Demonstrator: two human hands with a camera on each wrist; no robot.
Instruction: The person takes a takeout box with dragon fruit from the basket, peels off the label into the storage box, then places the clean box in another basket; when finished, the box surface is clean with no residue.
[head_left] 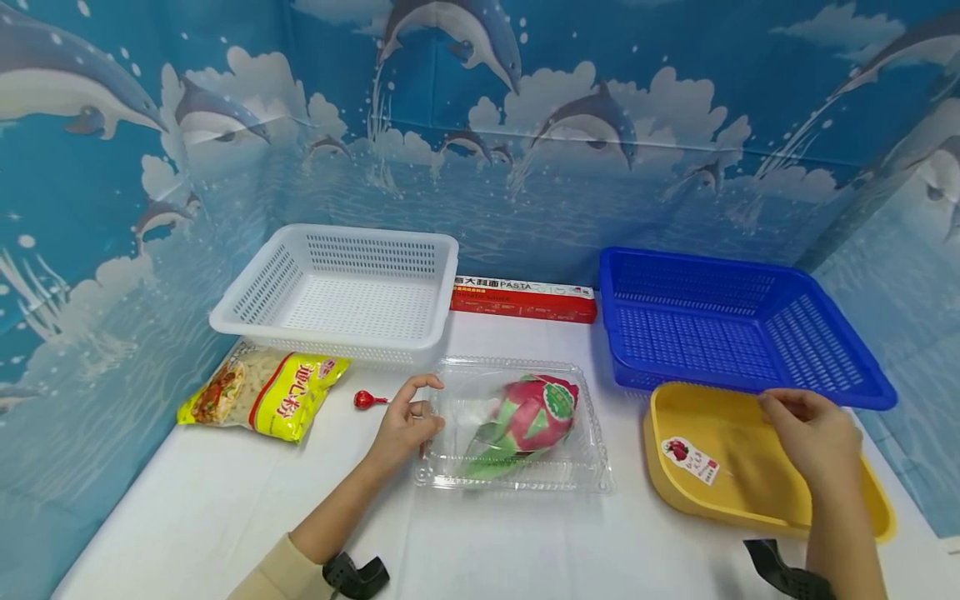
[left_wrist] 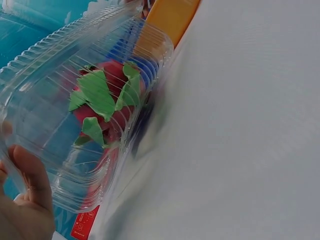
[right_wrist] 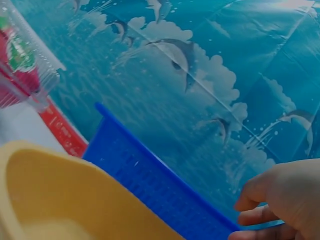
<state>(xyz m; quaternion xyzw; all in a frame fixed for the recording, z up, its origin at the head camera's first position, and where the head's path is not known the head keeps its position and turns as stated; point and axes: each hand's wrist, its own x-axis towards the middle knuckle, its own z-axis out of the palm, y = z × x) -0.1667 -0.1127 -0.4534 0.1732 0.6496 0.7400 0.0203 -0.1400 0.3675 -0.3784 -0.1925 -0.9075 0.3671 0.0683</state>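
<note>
Blue cloth printed with leaping dolphins (head_left: 442,158) fills the upper half of the head view, behind a white-covered table (head_left: 525,550). Near the middle of the frame sits a clear plastic container (head_left: 468,400), with a pink and green dragon fruit (head_left: 536,417) showing through it, towards its right side; a round green label (head_left: 558,402) faces up on the fruit. At the container's left edge, the left hand (head_left: 408,425) pinches the rim, thumb and fingers bent about it. Over at the right of the frame, the right hand (head_left: 817,433) is above a yellow tray (head_left: 720,507), its fingers loosely bent with a gap between them and the thumb, and nothing visible in them; I cannot tell from the head view whether they touch the tray. A small fruit sticker (head_left: 690,460) shows inside the tray, towards its left. Just above it stands a blue basket (head_left: 697,342), with a red pasta box (head_left: 525,306) at upper centre and a white basket (head_left: 337,346) at upper left. Below that lie a yellow food packet (head_left: 270,387) and a small red object (head_left: 365,400)
</note>
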